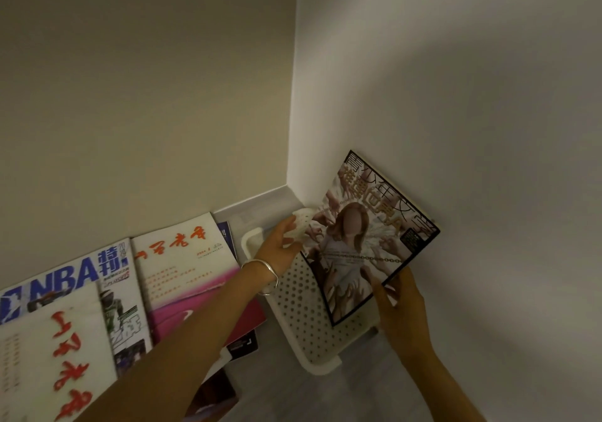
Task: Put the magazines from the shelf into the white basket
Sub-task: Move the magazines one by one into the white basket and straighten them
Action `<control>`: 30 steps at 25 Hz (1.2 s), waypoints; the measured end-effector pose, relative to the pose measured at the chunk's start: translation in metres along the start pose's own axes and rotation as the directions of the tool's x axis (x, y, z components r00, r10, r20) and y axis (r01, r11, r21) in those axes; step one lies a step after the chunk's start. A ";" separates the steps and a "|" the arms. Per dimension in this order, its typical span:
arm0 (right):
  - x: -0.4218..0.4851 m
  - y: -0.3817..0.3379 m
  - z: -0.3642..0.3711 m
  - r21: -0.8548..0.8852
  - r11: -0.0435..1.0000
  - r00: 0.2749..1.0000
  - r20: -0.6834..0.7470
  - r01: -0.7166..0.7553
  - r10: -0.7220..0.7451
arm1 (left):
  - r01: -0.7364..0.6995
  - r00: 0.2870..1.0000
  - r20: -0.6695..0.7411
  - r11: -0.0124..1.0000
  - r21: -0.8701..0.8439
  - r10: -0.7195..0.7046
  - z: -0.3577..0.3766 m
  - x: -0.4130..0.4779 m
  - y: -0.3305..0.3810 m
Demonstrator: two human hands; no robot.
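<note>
white basket (306, 310): walls dotted with rows of small dark holes. held magazine (368, 245): black border, pale cover art, gold and black lettering. nba magazine (71, 278): blue block letters on white. top magazine (52, 356): white with red brush script. middle magazine (192, 275): cream above, pink-magenta below, red title. bracelet (265, 270): silver. floor (358, 385): grey.

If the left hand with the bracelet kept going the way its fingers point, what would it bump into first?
Probably the glossy magazine with a long-haired figure on its cover, held by the right hand over the white perforated plastic basket. The left hand already touches the basket's rim; depth is unclear.
</note>
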State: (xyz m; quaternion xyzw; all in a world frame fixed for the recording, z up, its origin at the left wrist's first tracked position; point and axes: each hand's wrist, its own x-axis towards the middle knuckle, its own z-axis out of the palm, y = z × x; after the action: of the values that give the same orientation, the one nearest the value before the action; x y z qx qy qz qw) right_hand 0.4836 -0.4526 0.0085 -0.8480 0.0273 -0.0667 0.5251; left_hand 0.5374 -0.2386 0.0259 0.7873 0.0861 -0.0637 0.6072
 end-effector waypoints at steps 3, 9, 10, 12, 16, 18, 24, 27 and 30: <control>-0.005 -0.005 -0.008 0.041 0.999 0.999 -0.030 0.030 -0.028 | -0.060 0.998 -0.011 0.998 0.008 0.061 -0.009 -0.026 0.008; -0.026 -0.020 -0.030 0.167 0.985 0.999 -0.018 0.052 -0.049 | -0.036 0.995 -0.097 0.999 -0.035 0.032 -0.016 -0.086 0.015; -0.031 -0.024 -0.033 0.176 0.983 0.998 -0.029 0.060 -0.055 | -0.029 0.993 -0.119 0.998 -0.049 0.023 -0.017 -0.096 0.016; -0.045 -0.035 -0.035 0.173 0.981 0.996 -0.049 0.084 -0.077 | -0.023 0.987 -0.162 0.997 -0.076 0.011 -0.024 -0.119 0.016; -0.078 -0.079 -0.009 0.196 0.972 0.991 0.015 0.126 -0.131 | 0.003 0.972 -0.235 0.997 -0.078 -0.021 -0.054 -0.167 0.005; -0.101 -0.104 0.020 0.220 0.959 0.972 0.111 0.179 -0.207 | 0.037 0.958 -0.282 0.996 -0.077 -0.058 -0.081 -0.194 -0.008; -0.197 -0.152 0.141 0.305 0.951 0.870 0.479 -0.045 -0.113 | 0.155 0.831 -0.530 0.985 -0.075 -0.171 -0.193 -0.305 -0.085; -0.235 -0.155 0.199 0.298 0.953 0.811 0.571 -0.060 -0.127 | 0.243 0.803 -0.572 0.969 0.053 -0.170 -0.244 -0.351 -0.123; -0.255 -0.147 0.240 0.231 0.972 0.786 0.609 -0.043 -0.110 | 0.283 0.783 -0.591 0.957 0.060 -0.194 -0.276 -0.375 -0.158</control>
State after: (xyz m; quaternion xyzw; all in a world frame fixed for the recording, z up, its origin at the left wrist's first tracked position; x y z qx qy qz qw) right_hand 0.2619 -0.1445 0.0131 -0.7562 -0.1689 0.2020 0.5991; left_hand 0.1365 0.0453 0.0240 0.7937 0.3610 0.0964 0.4800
